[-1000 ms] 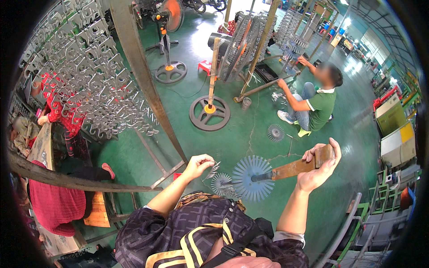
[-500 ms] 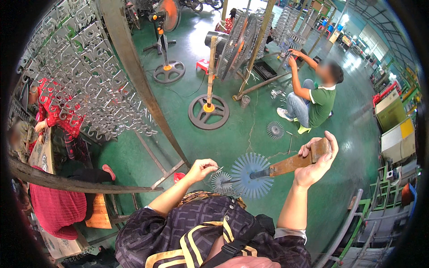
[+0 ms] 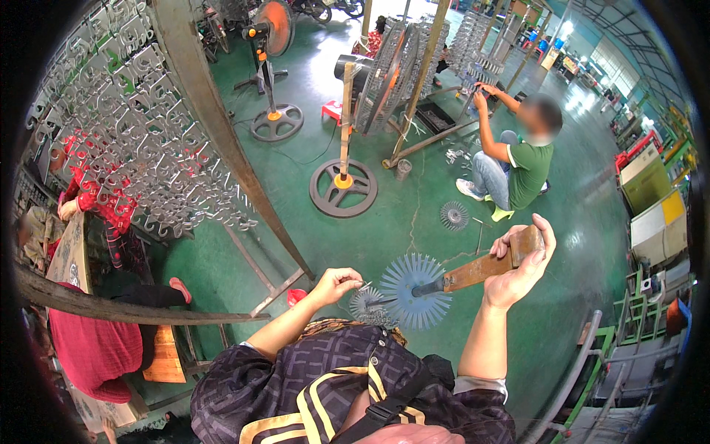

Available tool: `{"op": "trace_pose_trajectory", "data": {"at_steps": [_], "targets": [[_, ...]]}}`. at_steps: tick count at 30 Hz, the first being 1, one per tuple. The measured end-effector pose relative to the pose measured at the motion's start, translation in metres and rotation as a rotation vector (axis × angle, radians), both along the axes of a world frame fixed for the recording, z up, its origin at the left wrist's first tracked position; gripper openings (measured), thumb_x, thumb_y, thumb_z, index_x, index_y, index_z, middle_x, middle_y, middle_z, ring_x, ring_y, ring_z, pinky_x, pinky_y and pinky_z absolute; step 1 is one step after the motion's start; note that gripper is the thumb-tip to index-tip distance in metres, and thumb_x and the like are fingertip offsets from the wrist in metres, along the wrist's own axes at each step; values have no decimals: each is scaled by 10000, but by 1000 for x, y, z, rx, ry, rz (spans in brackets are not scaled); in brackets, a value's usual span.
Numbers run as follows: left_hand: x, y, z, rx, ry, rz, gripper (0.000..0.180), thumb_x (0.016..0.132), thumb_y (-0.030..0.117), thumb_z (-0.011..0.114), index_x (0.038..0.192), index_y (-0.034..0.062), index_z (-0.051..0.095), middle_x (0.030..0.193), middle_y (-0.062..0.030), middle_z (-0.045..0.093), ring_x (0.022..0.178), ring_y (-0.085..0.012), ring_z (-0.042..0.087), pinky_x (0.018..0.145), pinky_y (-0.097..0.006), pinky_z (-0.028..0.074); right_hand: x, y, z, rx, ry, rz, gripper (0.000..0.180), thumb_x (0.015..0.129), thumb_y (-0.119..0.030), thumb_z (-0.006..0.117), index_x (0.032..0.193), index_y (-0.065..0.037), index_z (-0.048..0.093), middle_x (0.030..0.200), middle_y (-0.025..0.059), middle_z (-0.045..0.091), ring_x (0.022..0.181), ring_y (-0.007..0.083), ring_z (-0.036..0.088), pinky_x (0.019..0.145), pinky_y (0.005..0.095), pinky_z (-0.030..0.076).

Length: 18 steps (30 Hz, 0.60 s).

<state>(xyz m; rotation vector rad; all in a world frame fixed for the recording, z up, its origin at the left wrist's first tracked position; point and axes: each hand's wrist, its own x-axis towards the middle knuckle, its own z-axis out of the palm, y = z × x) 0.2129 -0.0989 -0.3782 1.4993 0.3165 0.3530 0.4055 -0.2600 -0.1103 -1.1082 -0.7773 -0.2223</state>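
Observation:
My left hand (image 3: 336,286) is closed in a pinch on a small thin metal piece (image 3: 365,285), too small to make out fully. The fingertips are just above a small silver disc with radiating fins (image 3: 367,303). To its right, a larger blue disc with radiating slats (image 3: 416,296) sits on the same shaft. A rusty brown bar (image 3: 473,274) runs from the blue disc up to a square block at its end (image 3: 526,246). My right hand (image 3: 518,280) wraps round that block end, its palm and thumb on the near side.
Metal hooks (image 3: 140,126) hang in rows on a frame post (image 3: 222,126) at left. A fan base (image 3: 342,203) stands ahead. A co-worker in green (image 3: 529,174) squats at right, near a finned disc (image 3: 454,215) on the floor. Another person in dark red (image 3: 96,340) sits at left.
My left hand has shifted very slightly, with the pinch kept close to the small disc. My right hand stays wrapped round the block. The view has tilted a little.

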Motion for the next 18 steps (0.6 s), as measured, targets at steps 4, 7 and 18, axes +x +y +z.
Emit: {"op": "trace_pose_trajectory", "data": {"at_steps": [4,7,18], "targets": [[1,-1,-3,-10,-1,0,87,840,76,616,885,2,617,775,22,611,722,-31,526,656,-191,433,0,0,0,4,-6,-3,477,917,-416,386,1166,-11,427,751,89,466,549,107,408,500,238,380],[1,-2,-4,19,31,-16,83,840,73,614,880,0,618,771,21,612,719,-30,527,653,-192,432,0,-1,0,0,3,-2,480,915,-416,387,1168,-10,426,751,91,467,552,108,408,501,238,378],[4,-5,-3,19,22,-13,78,834,69,617,868,0,619,764,15,616,713,-36,532,645,-198,435,-2,1,0,-2,0,13,489,909,-423,396,1172,-11,421,738,95,464,563,111,408,508,243,378]]}}
